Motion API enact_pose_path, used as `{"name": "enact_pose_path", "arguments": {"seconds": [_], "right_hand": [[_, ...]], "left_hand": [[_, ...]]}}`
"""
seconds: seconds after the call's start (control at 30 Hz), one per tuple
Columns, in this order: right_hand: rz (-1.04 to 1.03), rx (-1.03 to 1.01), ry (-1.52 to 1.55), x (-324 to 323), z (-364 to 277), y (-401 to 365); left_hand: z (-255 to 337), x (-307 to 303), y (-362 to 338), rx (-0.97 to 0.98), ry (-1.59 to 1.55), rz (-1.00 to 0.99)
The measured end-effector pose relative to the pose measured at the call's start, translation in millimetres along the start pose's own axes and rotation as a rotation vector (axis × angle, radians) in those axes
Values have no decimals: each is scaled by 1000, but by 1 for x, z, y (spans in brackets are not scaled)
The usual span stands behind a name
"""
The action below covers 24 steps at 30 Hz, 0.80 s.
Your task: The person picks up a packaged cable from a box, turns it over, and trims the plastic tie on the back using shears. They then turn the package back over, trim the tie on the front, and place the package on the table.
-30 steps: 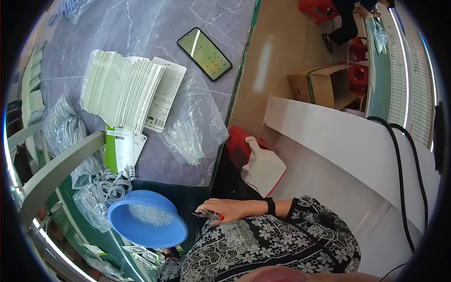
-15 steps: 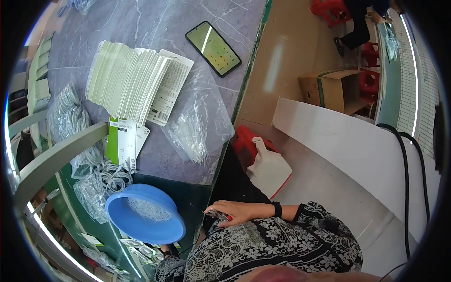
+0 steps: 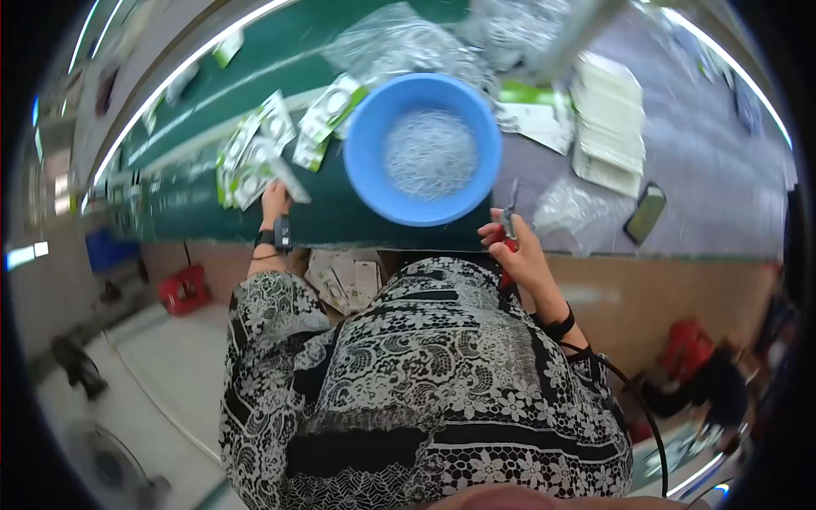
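Left hand (image 3: pixel 274 202) touches flat green-and-white card packs (image 3: pixel 253 161), grip unclear from here; right hand (image 3: pixel 524 251), apart beyond the round blue plastic basin (image 3: pixel 364 183), clasps red-handled metal cutters (image 3: pixel 509 219), tips best kept clear of the packs.

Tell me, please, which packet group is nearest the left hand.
The larger group, at the left hand; the smaller group sits beside the blue basin.

Pkgs (image 3: pixel 251 157) L of basin (image 3: pixel 365 170), phone (image 3: pixel 646 214) R

No lettering or numbers legible: packets (image 3: pixel 252 153) at left hand (image 3: pixel 274 204), card stack (image 3: pixel 609 115) beyond right hand (image 3: pixel 522 252) too blurred for reading.
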State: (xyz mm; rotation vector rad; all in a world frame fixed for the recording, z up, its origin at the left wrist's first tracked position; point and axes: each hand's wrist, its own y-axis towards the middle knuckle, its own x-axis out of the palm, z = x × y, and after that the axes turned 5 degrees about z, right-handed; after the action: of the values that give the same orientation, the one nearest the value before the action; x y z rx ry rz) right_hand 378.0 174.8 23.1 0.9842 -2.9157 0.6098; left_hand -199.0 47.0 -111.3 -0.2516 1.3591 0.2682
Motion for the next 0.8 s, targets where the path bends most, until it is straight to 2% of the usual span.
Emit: {"name": "enact_pose_path", "arguments": {"seconds": [0.03, 0.07, 0.13, 0.17, 0.23, 0.27, 0.33, 0.37, 0.43, 0.5, 0.57, 0.7, 0.8], "right_hand": [[56, 16, -50, 0, 3, 11], [117, 38, -95, 4, 4, 21], [7, -14, -179, 17, -13, 36], [-10, -57, -228, 21, -23, 40], [-20, -112, -276, 15, -27, 54], [-38, -184, -391, 20, -30, 62], [-53, -306, -613, 30, -34, 72], [-33, -300, -623, 35, -39, 76], [-46, -462, -626, 44, -48, 85], [6, -502, -677, 65, -66, 79], [55, -582, -745, 65, -70, 77], [166, -633, -927, 44, -67, 78], [216, -598, -917, 32, -60, 78]], "left_hand": [[-11, 8, -8, -34, -162, 48], [17, -12, -18, 57, -56, 188], [58, -35, -27, -474, -1931, 190], [78, -49, -34, -477, -1940, 244], [126, -69, -36, -366, -2021, 293], [141, -72, -35, -355, -2038, 297], [172, -76, -33, -218, -2215, 208], [186, -80, -29, -147, -2300, 155], [217, -84, -21, -135, -2243, 158], [233, -100, -20, -126, -2120, 202], [251, -99, -16, -108, -2132, 136], [294, -85, -8, -137, -2119, 24], [309, -81, -8, -182, -2092, 12]]}}
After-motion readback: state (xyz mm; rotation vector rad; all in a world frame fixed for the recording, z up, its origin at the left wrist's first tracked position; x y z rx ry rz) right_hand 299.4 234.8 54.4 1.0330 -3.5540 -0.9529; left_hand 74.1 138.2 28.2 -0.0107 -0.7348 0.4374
